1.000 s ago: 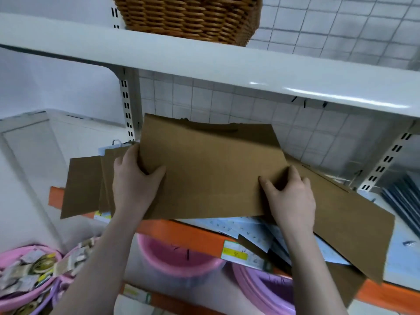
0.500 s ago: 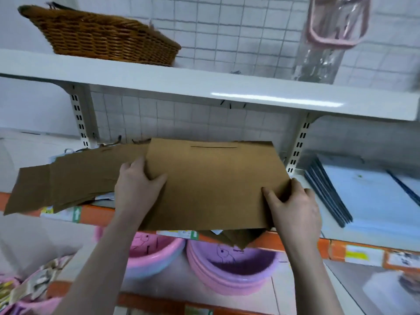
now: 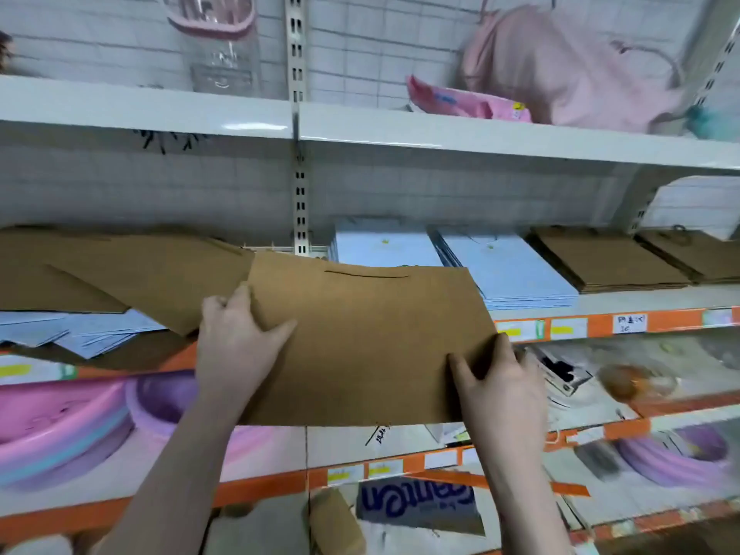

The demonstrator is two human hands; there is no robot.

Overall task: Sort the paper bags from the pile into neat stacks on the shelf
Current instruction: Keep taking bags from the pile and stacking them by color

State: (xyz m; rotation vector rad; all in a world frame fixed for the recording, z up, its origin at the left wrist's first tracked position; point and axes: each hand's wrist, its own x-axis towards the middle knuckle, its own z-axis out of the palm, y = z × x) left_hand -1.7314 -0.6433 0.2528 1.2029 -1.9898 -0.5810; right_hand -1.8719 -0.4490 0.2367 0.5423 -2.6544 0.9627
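A flat brown paper bag (image 3: 368, 338) hangs in the air in front of the middle shelf (image 3: 600, 302). My left hand (image 3: 236, 346) grips its left edge, thumb on top. My right hand (image 3: 500, 390) grips its lower right corner. On the left of the shelf lies the untidy pile of brown bags (image 3: 120, 270) over pale blue bags (image 3: 84, 334). To the right stand two neat stacks of pale blue bags (image 3: 504, 270) and two neat stacks of brown bags (image 3: 608, 260).
A white upper shelf (image 3: 400, 130) overhangs the stacks, carrying a clear container (image 3: 216, 42) and pink items (image 3: 560, 66). Pink and purple basins (image 3: 80, 426) sit on the lower shelf at left. Orange rails (image 3: 600, 326) edge the shelves.
Holding the brown bag in both hands, I have swung to the right, away from the pile. The neat blue and brown stacks have come into view.
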